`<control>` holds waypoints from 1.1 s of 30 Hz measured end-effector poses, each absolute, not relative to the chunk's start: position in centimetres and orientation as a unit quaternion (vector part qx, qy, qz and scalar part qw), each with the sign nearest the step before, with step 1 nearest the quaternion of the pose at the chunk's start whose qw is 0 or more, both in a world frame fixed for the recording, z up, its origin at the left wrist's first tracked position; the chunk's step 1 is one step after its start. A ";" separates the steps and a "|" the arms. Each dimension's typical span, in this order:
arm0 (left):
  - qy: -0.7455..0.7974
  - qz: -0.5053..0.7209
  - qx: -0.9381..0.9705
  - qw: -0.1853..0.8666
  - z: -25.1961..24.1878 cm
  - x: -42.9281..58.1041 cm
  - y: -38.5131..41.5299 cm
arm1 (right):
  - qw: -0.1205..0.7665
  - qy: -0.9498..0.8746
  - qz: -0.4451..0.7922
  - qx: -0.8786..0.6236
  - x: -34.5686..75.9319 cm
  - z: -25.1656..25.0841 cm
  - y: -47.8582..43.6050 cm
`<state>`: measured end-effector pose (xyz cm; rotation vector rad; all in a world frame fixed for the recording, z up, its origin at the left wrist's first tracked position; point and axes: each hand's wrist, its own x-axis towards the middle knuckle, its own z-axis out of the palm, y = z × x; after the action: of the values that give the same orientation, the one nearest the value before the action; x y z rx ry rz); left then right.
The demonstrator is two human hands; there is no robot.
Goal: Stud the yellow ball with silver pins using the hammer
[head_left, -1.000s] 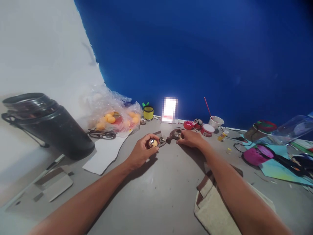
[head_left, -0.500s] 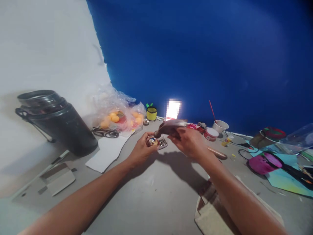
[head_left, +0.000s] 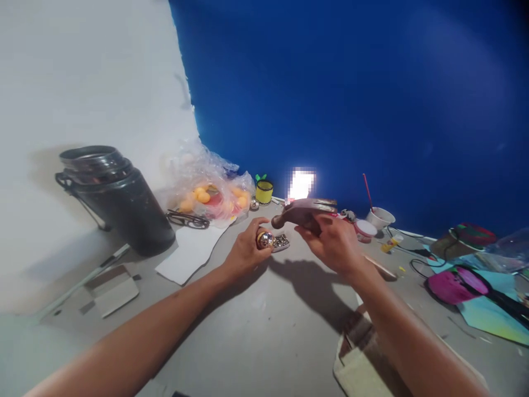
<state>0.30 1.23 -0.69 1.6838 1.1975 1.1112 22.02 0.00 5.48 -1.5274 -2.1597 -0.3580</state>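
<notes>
Clasped a shiny ball (head_left: pixel 265 239) in the left hand (head_left: pixel 247 248), with thumb on the near side, fingers curled over the far side and palm behind, to the left. Showed the ball's polished face at the opening between thumb and forefinger. Hid the ball's underside, leaving any contact with the bench (head_left: pixel 248 353) impossible to tell. Had a shallow dish of small shiny pieces (head_left: pixel 281 242) just to the right of the ball, between the two hands.

Gripped a hammer (head_left: pixel 303 214) in the right hand (head_left: pixel 333 242), with fingers closed around it close to the head. Held the hammer's head above the bench, near the ball on its right and farther side, with striking end to the left and claw to the right.

Had a pale cloth (head_left: pixel 359 369) below the right forearm. Included, farther right, a white cup (head_left: pixel 381 218) with a red stick (head_left: pixel 367 192) in it, a small yellow bottle (head_left: pixel 391 243) and a pink container (head_left: pixel 454 285). Included, on the left, a plastic bag (head_left: pixel 215 198) of round orange things, eyeglasses (head_left: pixel 189 220) by a white sheet (head_left: pixel 192 253) and a tall dark flask (head_left: pixel 124 204). Faced a blue wall (head_left: pixel 330 82) beyond.
</notes>
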 end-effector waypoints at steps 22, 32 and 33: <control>0.448 0.395 0.553 0.581 0.3 0.3 1.3 | 0.252 -0.765 -0.120 -0.581 21.8 5.2 -0.1; 0.443 0.375 0.588 0.563 0.5 0.4 1.0 | 0.220 -0.783 -0.123 -0.569 21.5 5.9 -0.7; 0.441 0.373 0.592 0.562 0.3 0.4 1.0 | 0.209 -0.789 -0.110 -0.568 21.4 6.0 -0.8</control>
<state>0.42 1.02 0.29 1.3949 1.0374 0.8778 21.42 -0.79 5.98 -1.5792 -2.1944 -0.3072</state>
